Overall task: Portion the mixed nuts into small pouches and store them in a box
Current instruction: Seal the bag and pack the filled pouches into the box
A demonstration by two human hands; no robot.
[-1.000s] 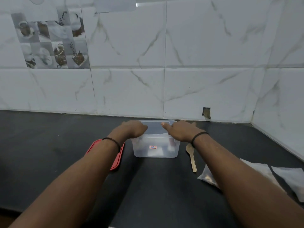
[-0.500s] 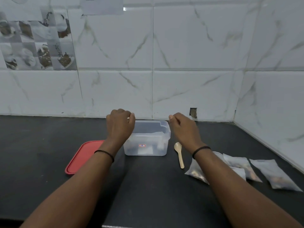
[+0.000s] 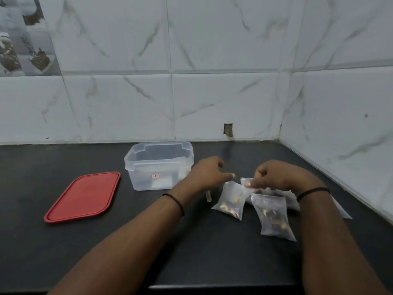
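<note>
A clear plastic box stands open near the back wall, its red lid lying flat to its left. To the right of the box, a small clear pouch of nuts is held up by its top edge. My left hand pinches its left corner and my right hand pinches its right corner. A second filled pouch lies on the counter just right of it. More pouches lie partly hidden under my right wrist.
The handle end of a pale spoon shows below my left hand. The black counter meets tiled walls at the back and on the right, forming a corner. Its front edge runs along the bottom of the view.
Both hands left the box rim and moved right to the pouches, where they took hold of one pouch. The view shifted, so the box and lid now sit further left.
</note>
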